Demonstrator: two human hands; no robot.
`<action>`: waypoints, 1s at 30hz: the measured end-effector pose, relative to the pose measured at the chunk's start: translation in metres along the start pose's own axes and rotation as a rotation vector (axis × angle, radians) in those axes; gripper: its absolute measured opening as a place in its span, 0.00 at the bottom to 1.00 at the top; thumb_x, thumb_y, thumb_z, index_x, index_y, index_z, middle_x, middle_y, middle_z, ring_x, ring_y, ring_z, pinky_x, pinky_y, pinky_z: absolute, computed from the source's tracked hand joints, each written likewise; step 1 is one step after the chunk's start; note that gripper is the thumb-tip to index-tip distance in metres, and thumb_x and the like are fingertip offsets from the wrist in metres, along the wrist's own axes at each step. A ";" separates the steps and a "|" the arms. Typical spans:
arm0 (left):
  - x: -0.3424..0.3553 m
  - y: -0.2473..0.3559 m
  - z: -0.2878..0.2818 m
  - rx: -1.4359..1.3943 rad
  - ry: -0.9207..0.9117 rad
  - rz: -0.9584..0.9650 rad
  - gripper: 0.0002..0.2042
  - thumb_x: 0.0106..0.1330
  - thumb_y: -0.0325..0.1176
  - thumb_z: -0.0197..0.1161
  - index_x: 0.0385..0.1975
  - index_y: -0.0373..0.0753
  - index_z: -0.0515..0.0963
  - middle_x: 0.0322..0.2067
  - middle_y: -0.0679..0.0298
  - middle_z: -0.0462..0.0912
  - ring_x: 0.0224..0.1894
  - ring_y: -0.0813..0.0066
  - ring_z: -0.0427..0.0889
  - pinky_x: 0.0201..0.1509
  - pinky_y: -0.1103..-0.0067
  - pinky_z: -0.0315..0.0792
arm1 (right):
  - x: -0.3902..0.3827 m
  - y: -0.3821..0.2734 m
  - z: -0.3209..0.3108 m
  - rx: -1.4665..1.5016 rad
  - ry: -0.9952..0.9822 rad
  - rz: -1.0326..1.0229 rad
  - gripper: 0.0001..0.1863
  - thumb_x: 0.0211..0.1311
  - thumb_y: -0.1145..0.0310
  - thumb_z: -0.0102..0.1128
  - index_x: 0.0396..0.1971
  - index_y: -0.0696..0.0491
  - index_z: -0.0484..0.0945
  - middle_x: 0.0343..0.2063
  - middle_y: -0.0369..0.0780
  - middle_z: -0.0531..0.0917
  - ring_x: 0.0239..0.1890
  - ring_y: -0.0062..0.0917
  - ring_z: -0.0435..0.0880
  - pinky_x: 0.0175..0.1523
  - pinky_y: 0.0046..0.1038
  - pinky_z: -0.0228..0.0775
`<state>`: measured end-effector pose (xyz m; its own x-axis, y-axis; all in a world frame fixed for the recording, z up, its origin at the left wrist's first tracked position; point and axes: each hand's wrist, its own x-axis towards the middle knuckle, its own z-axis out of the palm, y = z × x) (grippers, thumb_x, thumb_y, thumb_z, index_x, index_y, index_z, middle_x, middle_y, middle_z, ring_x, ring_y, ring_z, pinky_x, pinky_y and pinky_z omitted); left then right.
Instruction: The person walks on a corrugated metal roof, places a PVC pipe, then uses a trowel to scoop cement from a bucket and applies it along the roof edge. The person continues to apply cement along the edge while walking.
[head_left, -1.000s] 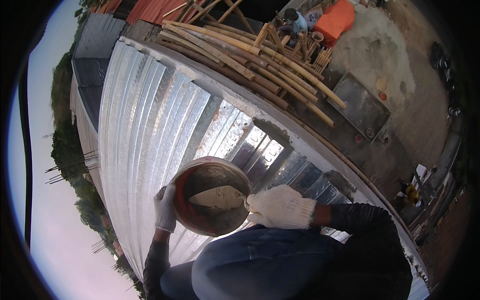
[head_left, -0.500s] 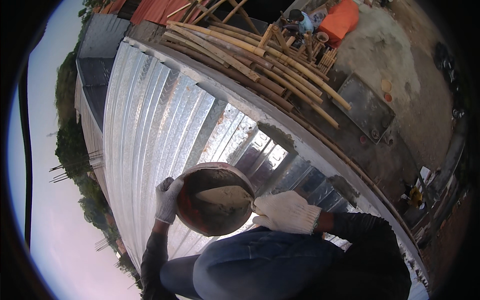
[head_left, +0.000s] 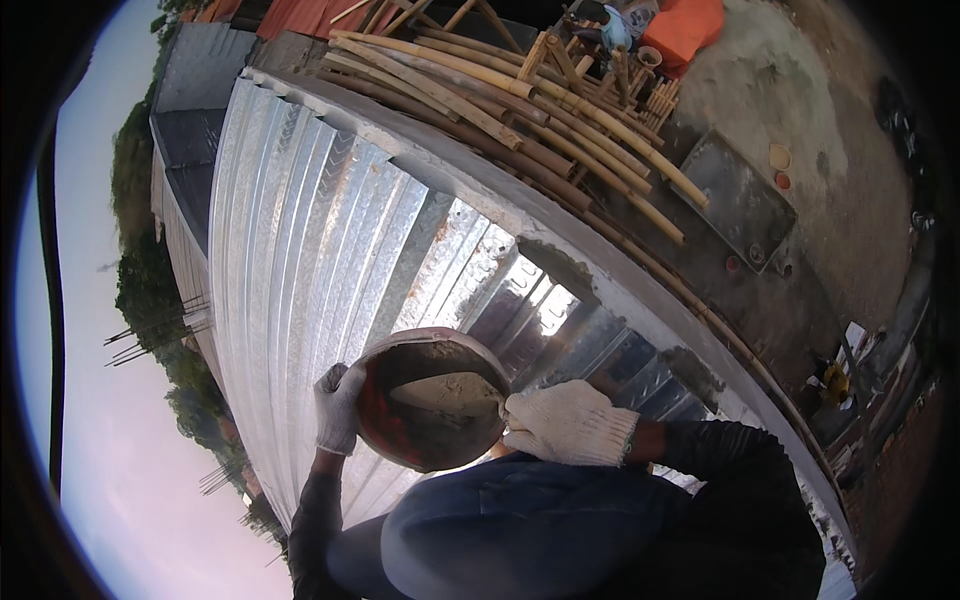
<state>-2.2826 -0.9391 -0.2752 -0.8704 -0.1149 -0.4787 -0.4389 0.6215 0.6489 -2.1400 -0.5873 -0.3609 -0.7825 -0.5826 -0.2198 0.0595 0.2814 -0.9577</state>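
My left hand (head_left: 340, 405), in a whitish knit glove, grips the left rim of a round bucket (head_left: 372, 415) tilted so its inside shows. The bucket is stained inside with grey mortar and some red. A trowel (head_left: 450, 393) coated in mortar lies inside it, blade pointing left. My gloved right hand (head_left: 570, 422) is closed round the trowel's handle at the bucket's right rim; the glove hides most of the handle. Both hands are above a corrugated metal roof (head_left: 290, 230), just ahead of my knees.
A concrete wall top (head_left: 470, 205) with patches of wet mortar (head_left: 560, 268) edges the roof on the right. Beyond it, bamboo poles (head_left: 600, 150) rise from a lower level. Down there are a mixing tray (head_left: 740, 200), an orange tarp (head_left: 685, 35) and a person (head_left: 610, 30).
The view has shifted slightly. Both hands keep their grip on the bucket and trowel, and the trowel stays inside the bucket with little visible movement.
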 end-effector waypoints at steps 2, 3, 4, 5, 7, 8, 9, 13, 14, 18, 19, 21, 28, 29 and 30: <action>-0.006 -0.002 0.000 0.023 0.013 0.002 0.14 0.76 0.37 0.70 0.27 0.39 0.80 0.26 0.76 0.79 0.29 0.88 0.71 0.33 0.82 0.69 | 0.000 0.005 0.006 0.005 0.030 -0.033 0.18 0.76 0.54 0.61 0.46 0.56 0.80 0.34 0.47 0.89 0.39 0.45 0.92 0.46 0.47 0.83; -0.009 -0.003 0.000 0.033 0.019 0.002 0.14 0.77 0.37 0.70 0.27 0.39 0.80 0.26 0.75 0.79 0.29 0.88 0.71 0.33 0.82 0.69 | 0.000 0.007 0.008 0.004 0.051 -0.049 0.18 0.76 0.54 0.61 0.47 0.56 0.80 0.34 0.47 0.89 0.39 0.45 0.92 0.45 0.47 0.83; -0.012 -0.002 0.000 0.051 0.019 -0.010 0.14 0.77 0.37 0.69 0.27 0.39 0.81 0.27 0.76 0.79 0.29 0.88 0.72 0.33 0.82 0.70 | 0.000 0.008 0.009 0.002 0.069 -0.062 0.18 0.76 0.54 0.61 0.47 0.56 0.79 0.34 0.47 0.89 0.39 0.45 0.92 0.45 0.47 0.83; -0.013 -0.002 0.002 0.048 0.012 -0.015 0.14 0.77 0.37 0.69 0.28 0.39 0.81 0.27 0.76 0.79 0.29 0.88 0.72 0.33 0.82 0.69 | 0.000 0.008 0.010 -0.001 0.087 -0.075 0.18 0.76 0.54 0.62 0.47 0.55 0.79 0.34 0.47 0.88 0.39 0.44 0.92 0.45 0.46 0.83; -0.018 -0.002 0.004 0.040 0.006 -0.025 0.14 0.78 0.37 0.69 0.28 0.39 0.81 0.27 0.76 0.79 0.30 0.88 0.72 0.33 0.82 0.69 | -0.001 0.004 0.006 0.003 0.078 0.011 0.18 0.74 0.52 0.64 0.47 0.53 0.80 0.34 0.46 0.88 0.40 0.44 0.92 0.45 0.45 0.83; -0.018 -0.002 0.003 0.044 -0.008 -0.014 0.13 0.78 0.36 0.68 0.29 0.39 0.81 0.27 0.76 0.79 0.30 0.88 0.72 0.34 0.82 0.69 | -0.002 0.002 0.003 0.002 0.071 0.052 0.18 0.73 0.51 0.65 0.48 0.51 0.81 0.34 0.45 0.88 0.40 0.43 0.91 0.44 0.44 0.83; -0.016 -0.002 0.001 0.046 -0.021 -0.005 0.13 0.79 0.36 0.68 0.29 0.39 0.81 0.28 0.76 0.80 0.30 0.88 0.72 0.34 0.82 0.70 | -0.002 0.001 0.002 -0.004 0.095 0.042 0.18 0.73 0.51 0.66 0.47 0.51 0.81 0.34 0.45 0.88 0.40 0.43 0.91 0.44 0.44 0.83; -0.013 0.006 0.008 -0.008 -0.007 -0.030 0.13 0.79 0.36 0.68 0.30 0.39 0.82 0.28 0.75 0.81 0.32 0.88 0.73 0.35 0.82 0.70 | -0.008 0.000 0.000 -0.057 0.149 0.027 0.19 0.73 0.50 0.66 0.48 0.51 0.81 0.35 0.45 0.89 0.41 0.43 0.91 0.44 0.44 0.83; -0.012 0.005 0.007 -0.010 -0.011 -0.021 0.12 0.79 0.36 0.68 0.31 0.38 0.83 0.30 0.74 0.83 0.33 0.87 0.75 0.37 0.82 0.72 | -0.009 -0.001 0.001 -0.072 0.150 0.027 0.19 0.73 0.49 0.66 0.48 0.51 0.81 0.35 0.45 0.89 0.41 0.43 0.92 0.44 0.44 0.84; -0.016 0.007 0.013 -0.063 0.007 -0.034 0.11 0.79 0.37 0.68 0.34 0.38 0.85 0.32 0.72 0.85 0.34 0.86 0.78 0.39 0.82 0.75 | -0.011 -0.007 -0.003 -0.122 0.112 0.044 0.20 0.74 0.49 0.65 0.49 0.51 0.80 0.36 0.44 0.89 0.41 0.42 0.92 0.45 0.43 0.84; -0.016 0.009 0.011 -0.085 0.012 -0.041 0.11 0.79 0.38 0.68 0.35 0.37 0.85 0.33 0.71 0.86 0.34 0.85 0.79 0.39 0.82 0.75 | -0.011 -0.011 -0.003 -0.128 0.113 0.036 0.20 0.74 0.49 0.64 0.49 0.51 0.80 0.36 0.44 0.90 0.41 0.42 0.92 0.46 0.43 0.84; -0.019 0.012 0.021 -0.131 0.004 -0.063 0.12 0.79 0.39 0.69 0.36 0.37 0.86 0.33 0.70 0.86 0.34 0.85 0.80 0.39 0.82 0.76 | -0.016 -0.016 -0.005 -0.160 0.107 0.053 0.20 0.75 0.50 0.63 0.49 0.52 0.80 0.36 0.44 0.90 0.41 0.41 0.92 0.47 0.43 0.85; -0.016 0.023 0.021 -0.168 -0.137 -0.020 0.16 0.79 0.44 0.70 0.45 0.34 0.88 0.38 0.67 0.90 0.38 0.83 0.85 0.42 0.82 0.80 | -0.030 -0.034 -0.021 -0.278 0.085 0.112 0.19 0.77 0.51 0.61 0.45 0.55 0.81 0.34 0.46 0.88 0.39 0.43 0.92 0.45 0.41 0.84; -0.016 0.024 0.021 -0.159 -0.145 -0.012 0.16 0.79 0.44 0.70 0.46 0.34 0.88 0.38 0.66 0.90 0.38 0.83 0.85 0.42 0.82 0.80 | -0.034 -0.035 -0.023 -0.312 0.111 0.100 0.20 0.77 0.51 0.61 0.45 0.55 0.81 0.34 0.46 0.88 0.39 0.43 0.91 0.45 0.42 0.84; -0.014 0.028 0.019 -0.154 -0.166 -0.024 0.17 0.79 0.44 0.69 0.47 0.34 0.88 0.39 0.65 0.90 0.38 0.82 0.86 0.43 0.82 0.81 | -0.037 -0.034 -0.024 -0.344 0.138 0.086 0.20 0.77 0.51 0.61 0.45 0.55 0.81 0.35 0.47 0.88 0.39 0.44 0.91 0.45 0.42 0.84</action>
<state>-2.2784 -0.9052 -0.2619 -0.8164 0.0088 -0.5774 -0.4988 0.4931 0.7128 -2.1278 -0.5568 -0.3160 -0.8612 -0.4439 -0.2474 -0.0645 0.5783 -0.8132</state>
